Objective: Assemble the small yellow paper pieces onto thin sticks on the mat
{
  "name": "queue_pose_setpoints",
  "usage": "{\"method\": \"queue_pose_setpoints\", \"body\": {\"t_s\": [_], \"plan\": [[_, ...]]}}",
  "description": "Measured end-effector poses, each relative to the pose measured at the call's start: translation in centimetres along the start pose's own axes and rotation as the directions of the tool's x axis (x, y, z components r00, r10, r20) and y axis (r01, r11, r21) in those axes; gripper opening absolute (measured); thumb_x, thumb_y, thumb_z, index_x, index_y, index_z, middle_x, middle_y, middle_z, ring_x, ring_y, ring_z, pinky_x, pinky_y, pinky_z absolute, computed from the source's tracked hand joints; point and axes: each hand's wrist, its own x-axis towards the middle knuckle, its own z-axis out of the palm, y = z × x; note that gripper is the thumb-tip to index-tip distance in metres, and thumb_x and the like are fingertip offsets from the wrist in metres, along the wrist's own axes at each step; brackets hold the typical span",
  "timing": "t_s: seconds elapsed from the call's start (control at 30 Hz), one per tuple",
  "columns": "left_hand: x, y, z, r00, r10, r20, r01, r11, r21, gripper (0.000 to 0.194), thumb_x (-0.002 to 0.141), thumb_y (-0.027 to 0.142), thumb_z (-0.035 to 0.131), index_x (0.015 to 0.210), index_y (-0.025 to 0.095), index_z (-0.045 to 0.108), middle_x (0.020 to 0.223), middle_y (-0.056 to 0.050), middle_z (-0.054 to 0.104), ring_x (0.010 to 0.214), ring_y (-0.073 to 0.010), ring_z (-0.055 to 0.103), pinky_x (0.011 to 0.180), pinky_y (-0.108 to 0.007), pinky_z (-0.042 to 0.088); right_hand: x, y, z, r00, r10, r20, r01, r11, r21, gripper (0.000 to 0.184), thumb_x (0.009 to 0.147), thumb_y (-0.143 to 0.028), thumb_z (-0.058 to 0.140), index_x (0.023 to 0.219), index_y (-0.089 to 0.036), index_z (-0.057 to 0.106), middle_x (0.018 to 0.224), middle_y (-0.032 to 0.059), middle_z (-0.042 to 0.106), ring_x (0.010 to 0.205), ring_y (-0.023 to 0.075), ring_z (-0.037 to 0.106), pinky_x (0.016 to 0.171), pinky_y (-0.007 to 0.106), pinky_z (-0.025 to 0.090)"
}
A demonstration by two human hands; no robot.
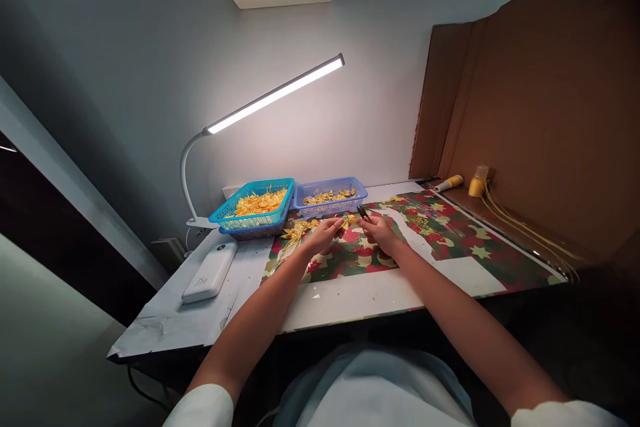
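Over the patterned sheet, my left hand (326, 235) is closed, its fingertips pinching a small yellow petal-like piece (350, 220) that reaches toward the other hand. My right hand (379, 233) is closed around a small dark tool with two pointed tips (363, 211), perhaps snips or tweezers; its kind is not clear. The tips point up and away from me. Left of my hands lies a bunch of yellow pieces on thin stems (296, 235). Behind them, a turquoise basket (220, 215) holds a heap of yellow pieces, and a lilac basket (345, 183) holds fewer.
A lit lamp (275, 95) arches over the baskets. The white power bank (210, 273) lies on the table's left. Small yellow bits (423, 223) are scattered to the right. Cardboard (540, 120) walls the right side, near a yellow-and-white tube (449, 183) and a yellow container (478, 183).
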Motion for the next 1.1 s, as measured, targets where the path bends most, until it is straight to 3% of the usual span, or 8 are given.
{"method": "queue_pose_setpoints", "body": {"t_s": [0.1,0.2,0.37,0.53,0.7,0.87,1.0,1.1], "plan": [[-0.1,-0.1,0.0,1.0,0.006,0.004,-0.006,0.997,0.078,0.054,0.078,0.068,0.042,0.064,0.016,0.048,0.057,0.003,0.045,0.054,-0.0096,0.039,0.054,-0.023,0.033,0.0,0.3,0.3,0.996,-0.073,-0.041,0.071,0.996,-0.046,0.04,0.055,-0.053,0.073,0.064,-0.018,0.054,0.052,-0.0069,0.04,0.044,0.0049,0.027,0.04,0.022,0.021],[-0.5,0.1,0.1,0.992,0.12,-0.033,-0.106,0.953,0.285,0.052,0.084,0.063,0.037,0.062,0.016,0.047,0.056,0.003,0.04,0.054,-0.0101,0.035,0.054,-0.023,0.028,-0.1,0.5,0.6,0.996,-0.05,-0.067,0.048,0.998,-0.035,0.039,0.056,-0.051,0.073,0.061,-0.018,0.052,0.052,-0.0073,0.039,0.044,0.0047,0.026,0.04,0.022,0.02],[-1.0,0.6,0.1,0.92,0.389,-0.054,-0.275,0.736,0.619,0.043,0.092,0.044,0.037,0.061,0.017,0.049,0.059,0.0,0.045,0.058,-0.013,0.038,0.057,-0.026,0.025,-0.6,0.2,0.8,0.999,-0.044,-0.019,0.044,0.999,-0.028,0.04,0.06,-0.053,0.069,0.061,-0.019,0.049,0.054,-0.0073,0.038,0.045,0.0051,0.024,0.042,0.023,0.02],[-1.3,0.9,0.1,0.896,0.444,0.012,-0.313,0.611,0.727,0.036,0.093,0.036,0.038,0.067,0.018,0.054,0.065,-0.003,0.052,0.062,-0.0143,0.044,0.059,-0.026,0.027,-0.4,0.6,0.9,0.98,-0.195,-0.027,0.191,0.975,-0.111,0.043,0.066,-0.054,0.065,0.056,-0.019,0.042,0.054,-0.0061,0.033,0.049,0.0067,0.026,0.046,0.023,0.021],[-1.3,1.1,0.7,0.892,0.447,-0.063,-0.285,0.665,0.69,0.036,0.093,0.034,0.037,0.064,0.018,0.051,0.062,-0.002,0.051,0.061,-0.0139,0.044,0.059,-0.026,0.03,-0.1,0.6,1.2,0.95,-0.288,-0.124,0.275,0.955,-0.115,0.044,0.067,-0.056,0.063,0.056,-0.018,0.044,0.057,-0.0042,0.036,0.055,0.0085,0.03,0.049,0.024,0.024],[-1.2,1.2,1.2,0.87,0.446,-0.208,-0.238,0.751,0.615,0.033,0.091,0.036,0.039,0.065,0.018,0.051,0.065,-0.002,0.053,0.066,-0.0144,0.046,0.063,-0.026,0.035,-0.3,0.4,2.0,0.948,-0.268,-0.174,0.267,0.963,-0.03,0.042,0.069,-0.057,0.062,0.06,-0.02,0.044,0.056,-0.0054,0.032,0.051,0.008,0.026,0.047,0.024,0.024],[-1.3,1.3,1.2,0.91,0.322,-0.261,-0.204,0.897,0.393,0.03,0.088,0.035,0.039,0.068,0.018,0.053,0.063,0.0,0.052,0.062,-0.0128,0.045,0.06,-0.025,0.036,-0.2,0.7,2.3,0.953,-0.266,-0.145,0.268,0.963,-0.01,0.044,0.07,-0.058,0.061,0.06,-0.02,0.042,0.056,-0.0052,0.032,0.051,0.0081,0.028,0.047,0.024,0.024],[-1.5,1.6,1.1,0.93,0.302,-0.212,-0.226,0.92,0.321,0.022,0.083,0.031,0.043,0.073,0.017,0.056,0.067,0.0,0.054,0.063,-0.0126,0.046,0.061,-0.024,0.038,-0.1,0.7,2.5,0.941,-0.3,-0.158,0.3,0.954,-0.029,0.044,0.07,-0.06,0.06,0.06,-0.02,0.043,0.056,-0.0047,0.034,0.053,0.0088,0.029,0.048,0.024,0.026]]}}
